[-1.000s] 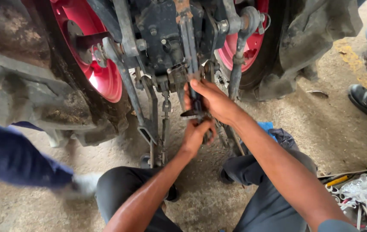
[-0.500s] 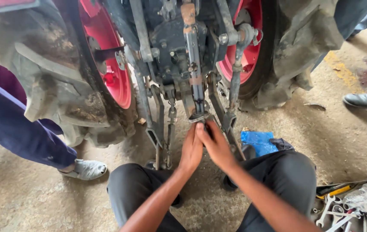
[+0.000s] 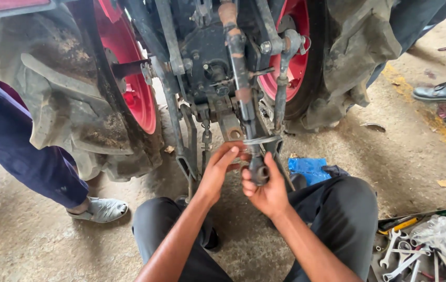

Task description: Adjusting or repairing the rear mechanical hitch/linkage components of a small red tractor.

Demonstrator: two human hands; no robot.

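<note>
Just beyond both hands, behind tractor wheels (image 3: pixel 123 99): right hand (image 3: pixel 264 190) closed around link rod (image 3: pixel 241 89) end, steadying it; left hand (image 3: pixel 223 167) curled at same joint, fingertips guiding.

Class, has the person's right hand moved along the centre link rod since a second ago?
Yes. The right hand slid down the centre link rod to grip its lower end.

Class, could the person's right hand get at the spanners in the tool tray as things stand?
Probably yes, once it lets go: the right hand is wrapped around the end of the tractor's link rod, and the tool tray of spanners lies open just beyond the right knee, nothing covering it.
</note>
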